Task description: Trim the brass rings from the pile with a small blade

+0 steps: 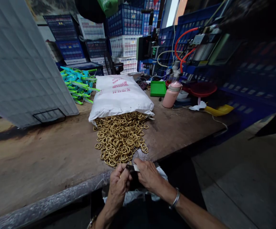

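My left hand (119, 183) is closed in a pinch on a small dark piece (129, 167) whose kind I cannot make out. Close beside it, my right hand (149, 175) has its fingers closed around a small pale, flat piece (136, 168), which meets the dark one. Both hands are at the table's front edge. Just beyond them spreads a heap of brass-coloured rings (118, 140), spilling from the mouth of a white sack (121, 98) with red print. Whether a ring is between my fingers is hidden.
A grey ribbed panel (25, 63) stands on the wooden table (44, 171) at left, before turquoise and green plastic pieces (80, 82). At right are a green tray (158, 88), a pink bottle (172, 95), a yellow scoop (219, 110) and a machine with red hoses (203, 47). Crates (124, 20) are stacked behind.
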### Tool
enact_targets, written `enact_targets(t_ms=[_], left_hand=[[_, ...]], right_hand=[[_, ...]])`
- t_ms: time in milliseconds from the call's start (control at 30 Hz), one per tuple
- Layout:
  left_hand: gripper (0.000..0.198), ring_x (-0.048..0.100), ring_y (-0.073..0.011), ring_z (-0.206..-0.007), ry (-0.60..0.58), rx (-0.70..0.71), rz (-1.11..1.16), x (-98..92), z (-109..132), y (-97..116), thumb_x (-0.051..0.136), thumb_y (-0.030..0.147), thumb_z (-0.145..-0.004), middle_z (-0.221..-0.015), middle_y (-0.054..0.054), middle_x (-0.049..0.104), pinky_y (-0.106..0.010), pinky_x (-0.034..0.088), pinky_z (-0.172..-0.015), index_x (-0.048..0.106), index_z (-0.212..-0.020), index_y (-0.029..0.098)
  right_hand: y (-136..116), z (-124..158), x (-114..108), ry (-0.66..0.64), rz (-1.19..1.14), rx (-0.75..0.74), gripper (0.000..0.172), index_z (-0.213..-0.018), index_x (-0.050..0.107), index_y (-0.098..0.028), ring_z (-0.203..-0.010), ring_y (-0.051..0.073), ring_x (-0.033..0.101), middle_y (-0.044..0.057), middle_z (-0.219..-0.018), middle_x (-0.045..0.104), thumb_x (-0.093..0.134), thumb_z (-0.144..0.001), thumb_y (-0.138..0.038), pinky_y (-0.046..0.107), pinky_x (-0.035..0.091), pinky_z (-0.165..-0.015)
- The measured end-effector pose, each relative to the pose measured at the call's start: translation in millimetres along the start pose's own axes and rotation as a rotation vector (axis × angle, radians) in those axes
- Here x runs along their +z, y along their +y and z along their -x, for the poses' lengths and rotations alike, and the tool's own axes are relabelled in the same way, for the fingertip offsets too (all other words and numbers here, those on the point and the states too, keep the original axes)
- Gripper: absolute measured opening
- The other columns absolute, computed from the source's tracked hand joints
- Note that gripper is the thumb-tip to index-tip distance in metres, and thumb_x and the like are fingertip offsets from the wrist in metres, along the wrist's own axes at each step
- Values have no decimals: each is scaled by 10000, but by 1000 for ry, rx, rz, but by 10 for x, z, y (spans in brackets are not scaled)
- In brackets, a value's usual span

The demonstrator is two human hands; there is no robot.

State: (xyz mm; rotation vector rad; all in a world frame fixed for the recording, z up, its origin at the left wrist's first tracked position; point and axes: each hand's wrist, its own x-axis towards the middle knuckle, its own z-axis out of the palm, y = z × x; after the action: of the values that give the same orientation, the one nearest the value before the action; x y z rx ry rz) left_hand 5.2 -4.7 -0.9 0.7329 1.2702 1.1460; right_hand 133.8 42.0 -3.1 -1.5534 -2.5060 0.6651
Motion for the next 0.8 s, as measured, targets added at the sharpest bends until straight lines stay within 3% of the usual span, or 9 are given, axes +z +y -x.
enact_targets(t_ms=[200,333,500,667,800], left_hand=[[306,303,-14,-340,-129,-129,246,-13,118,7,620,440,-685,-495,67,469,-135,199,-334,501,-735,163],[290,385,-33,-402,-102,-126,379,-38,87,4,602,421,-709,-622,10,546,-139,240,-327,522,-709,143],[240,413,-43,-414,-127,-88,411,-120,51,-9,562,360,-758,-624,-13,564,-152,292,-352,562,-740,121],[171,497,-80,-519,-122,-160,571,-219,44,29,596,279,-735,-721,-15,588,-158,328,-394,552,-869,182],[159,517,-91,-575,-120,-201,628,-253,-6,39,623,289,-715,-712,-24,575,-159,341,-415,579,-769,146]], right_hand=[[158,-98,-15,144,18,50,269,-883,495,-167,-614,145,524,35,-711,602,368,-677,-49,239,258,-554],[82,-203,-35,236,-85,-73,292,-869,489,-186,-662,138,525,19,-744,596,375,-642,-42,218,302,-595],[-62,-343,51,241,-52,-166,430,-1096,450,-194,-779,154,555,40,-927,619,417,-683,-77,231,322,-649],[-95,-416,104,171,48,-93,347,-1041,486,-224,-772,152,562,18,-880,625,414,-726,-96,241,304,-634],[-98,-433,126,178,66,-83,329,-1011,493,-220,-775,153,553,21,-900,618,403,-725,-86,246,288,-640]])
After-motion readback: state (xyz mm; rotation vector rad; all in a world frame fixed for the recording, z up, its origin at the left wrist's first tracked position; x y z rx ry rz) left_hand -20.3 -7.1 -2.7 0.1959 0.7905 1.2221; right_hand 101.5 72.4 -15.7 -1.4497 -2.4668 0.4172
